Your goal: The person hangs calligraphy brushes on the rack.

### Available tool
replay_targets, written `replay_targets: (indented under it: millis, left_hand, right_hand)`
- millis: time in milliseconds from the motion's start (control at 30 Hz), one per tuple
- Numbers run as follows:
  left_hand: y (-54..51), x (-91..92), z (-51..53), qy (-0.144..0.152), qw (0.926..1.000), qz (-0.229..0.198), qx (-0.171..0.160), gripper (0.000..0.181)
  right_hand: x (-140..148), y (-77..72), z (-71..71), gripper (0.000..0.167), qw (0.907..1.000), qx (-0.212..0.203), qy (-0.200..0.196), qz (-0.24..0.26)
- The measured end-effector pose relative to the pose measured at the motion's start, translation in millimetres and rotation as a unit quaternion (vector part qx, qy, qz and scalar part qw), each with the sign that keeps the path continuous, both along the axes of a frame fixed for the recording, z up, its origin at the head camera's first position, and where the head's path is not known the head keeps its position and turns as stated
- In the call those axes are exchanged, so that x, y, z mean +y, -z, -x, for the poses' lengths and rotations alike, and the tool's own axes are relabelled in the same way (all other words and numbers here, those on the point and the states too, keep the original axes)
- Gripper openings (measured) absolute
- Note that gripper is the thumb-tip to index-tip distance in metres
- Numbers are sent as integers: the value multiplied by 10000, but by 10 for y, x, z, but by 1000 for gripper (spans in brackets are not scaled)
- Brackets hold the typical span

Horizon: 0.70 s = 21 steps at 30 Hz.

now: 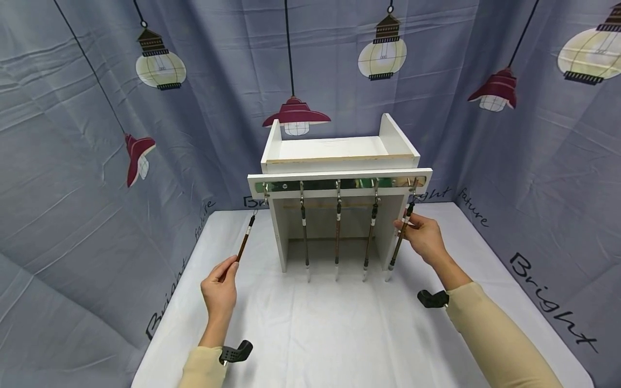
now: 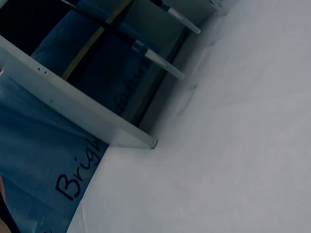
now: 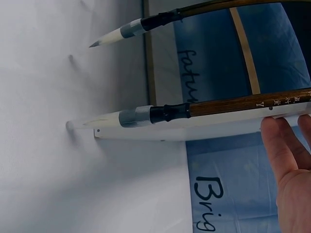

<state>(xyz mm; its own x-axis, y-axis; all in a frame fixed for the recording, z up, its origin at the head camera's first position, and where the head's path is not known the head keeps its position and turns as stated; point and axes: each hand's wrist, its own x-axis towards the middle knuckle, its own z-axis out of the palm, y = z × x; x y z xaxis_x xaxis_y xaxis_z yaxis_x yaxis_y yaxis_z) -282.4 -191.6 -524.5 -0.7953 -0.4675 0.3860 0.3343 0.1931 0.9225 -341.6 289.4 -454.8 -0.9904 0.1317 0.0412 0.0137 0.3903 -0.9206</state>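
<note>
My left hand (image 1: 220, 288) pinches a calligraphy brush (image 1: 246, 237) by its lower handle. The brush tilts with its hanging loop up, just below the leftmost hook (image 1: 265, 193); its bristle end is hidden by the hand. At the rack's right end, my right hand (image 1: 427, 237) holds the handle of another calligraphy brush (image 3: 233, 104), whose top is at the rightmost hook and whose pale bristles point down. Several fingertips lie along that handle in the right wrist view; the thumb is out of that frame. Three more brushes (image 1: 337, 226) hang from the middle hooks.
A white rack (image 1: 339, 175) with a shiny hook strip, side panels (image 1: 277, 231) and an upper shelf (image 1: 335, 146) stands on a white-covered table (image 1: 335, 334). Grey-blue curtains (image 1: 97, 215) printed with lamps surround it. A black wrist camera (image 1: 237, 353) sits on each sleeve.
</note>
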Motion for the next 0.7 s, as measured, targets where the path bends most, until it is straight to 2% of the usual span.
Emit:
replay_targets:
  millis: [267,433,700]
  left_hand:
    - [-47,165,-117,-33,9989,-281,373,19]
    - [-81,273,-172,47,9970,-554,543,19]
    - [-174,437,-218,304,9904,-903,1006,20]
  right_hand:
    - [-1,-14,8,60,9999,-133,28,0]
    - [4,-13,15,63,9998,-194,26,-24]
    - [5,8,25,63,9999,-158,24,-27]
